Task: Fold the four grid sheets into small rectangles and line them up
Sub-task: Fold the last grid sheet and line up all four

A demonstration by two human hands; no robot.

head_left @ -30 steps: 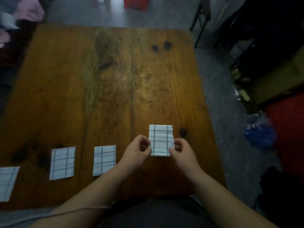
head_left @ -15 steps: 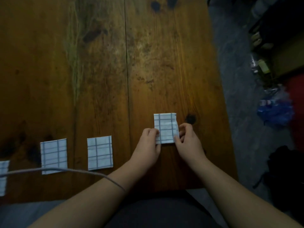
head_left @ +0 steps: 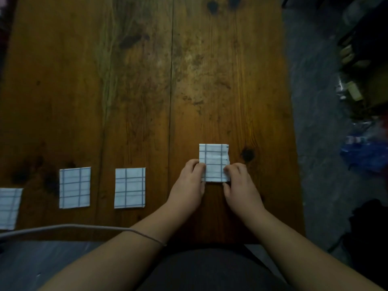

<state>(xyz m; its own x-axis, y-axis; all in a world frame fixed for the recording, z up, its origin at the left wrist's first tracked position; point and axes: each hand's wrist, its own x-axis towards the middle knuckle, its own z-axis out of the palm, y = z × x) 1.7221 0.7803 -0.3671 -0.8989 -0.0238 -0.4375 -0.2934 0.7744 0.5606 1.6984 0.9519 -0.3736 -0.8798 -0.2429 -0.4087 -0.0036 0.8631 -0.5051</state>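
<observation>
Along the table's (head_left: pixel 147 91) near edge lie the first rectangle (head_left: pixel 8 207), second rectangle (head_left: pixel 75 187) and third rectangle (head_left: pixel 129 187). To their right, your left hand (head_left: pixel 189 185) and right hand (head_left: pixel 241 190) pinch the fourth sheet's (head_left: pixel 214 162) lower side edges with curled fingers. Its long axis points away from you like theirs, but it sits farther out, so it likely needs drawing toward you.

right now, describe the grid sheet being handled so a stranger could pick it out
On the wooden table, a row of folded grid sheets lies near the front edge. The handled sheet is farthest right, beside a dark knot. Unlike the three to its left, it sits farther back, and the left hand and right hand hold its lower sides.
</observation>
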